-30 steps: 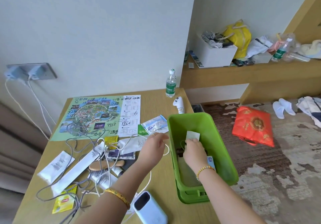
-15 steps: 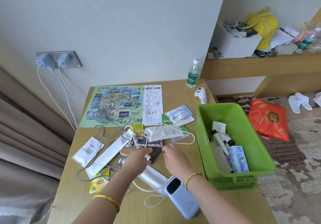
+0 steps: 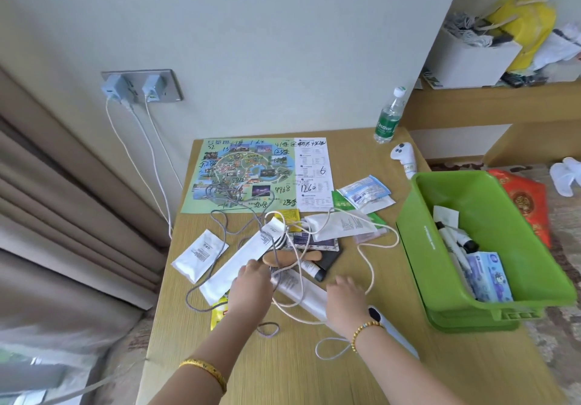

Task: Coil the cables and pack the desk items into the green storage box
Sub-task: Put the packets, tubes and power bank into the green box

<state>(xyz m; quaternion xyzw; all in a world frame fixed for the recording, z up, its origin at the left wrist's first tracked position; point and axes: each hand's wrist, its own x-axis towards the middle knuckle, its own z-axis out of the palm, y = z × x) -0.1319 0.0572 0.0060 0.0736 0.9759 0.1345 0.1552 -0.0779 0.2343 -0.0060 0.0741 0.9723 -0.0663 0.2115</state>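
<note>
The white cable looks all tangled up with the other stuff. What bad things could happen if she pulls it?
1. The white cable loops over the white packet and around the wooden brush, so a pull might drag them along.
2. It crosses the grey cable, so the two could knot tighter.
3. The green storage box seems to overhang the desk edge; a snagged cable might tip it.
</note>
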